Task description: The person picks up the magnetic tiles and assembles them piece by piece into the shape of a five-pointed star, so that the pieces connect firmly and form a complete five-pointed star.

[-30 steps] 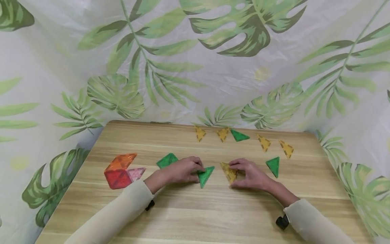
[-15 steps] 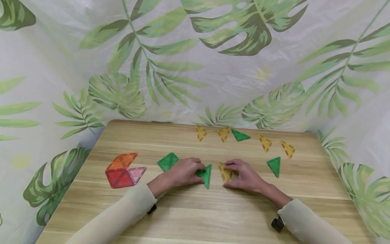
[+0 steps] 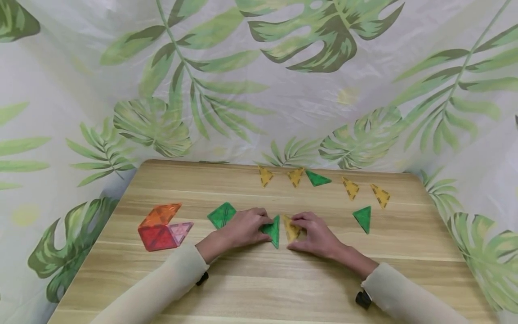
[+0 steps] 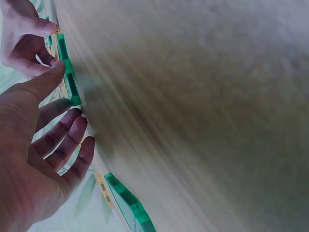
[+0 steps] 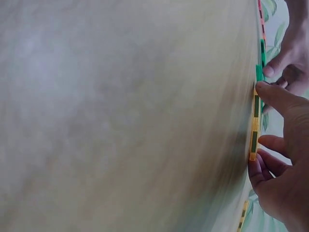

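Note:
Between the thumb and fingers of my left hand is a translucent green triangular magnetic tile, low over the wooden table. My right hand pinches a yellow triangular magnetic tile by its right side, thumb near the lower corner. In the head view a narrow strip of wood shows between the two tiles, their straight edges facing each other. The left wrist view shows the green tile's edge at my thumb and index finger, the other fingers spread. In the right wrist view the yellow tile's edge runs between thumb and fingers.
Left of my left hand lie joined green tiles, partly covered by it. Farther left is a cluster of orange, red and pink tiles. Several yellow tiles and a green one line the back; another green triangle lies right.
My right hand has brought the yellow tile leftward. My left hand has turned the green tile so its right edge faces the yellow one, and the gap between them has narrowed.

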Motion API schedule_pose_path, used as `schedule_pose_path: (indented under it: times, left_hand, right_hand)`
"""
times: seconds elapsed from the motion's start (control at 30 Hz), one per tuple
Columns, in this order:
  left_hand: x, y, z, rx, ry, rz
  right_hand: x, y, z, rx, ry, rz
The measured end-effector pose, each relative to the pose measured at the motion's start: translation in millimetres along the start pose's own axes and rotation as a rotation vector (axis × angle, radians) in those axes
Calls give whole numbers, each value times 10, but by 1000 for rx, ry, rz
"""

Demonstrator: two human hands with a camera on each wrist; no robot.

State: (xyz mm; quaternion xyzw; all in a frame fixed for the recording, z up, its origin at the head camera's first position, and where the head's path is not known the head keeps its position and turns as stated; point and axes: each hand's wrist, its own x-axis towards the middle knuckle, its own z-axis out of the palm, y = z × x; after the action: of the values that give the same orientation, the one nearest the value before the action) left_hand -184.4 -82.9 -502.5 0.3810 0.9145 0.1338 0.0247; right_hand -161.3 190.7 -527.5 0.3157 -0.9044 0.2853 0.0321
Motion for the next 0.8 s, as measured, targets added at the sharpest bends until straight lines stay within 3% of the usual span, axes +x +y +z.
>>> schedule_pose_path:
  times: [0.8]
  left_hand:
    - [-9, -184, -116, -179, -45, -14]
  right_hand:
    - [297, -188, 102, 24, -41, 8]
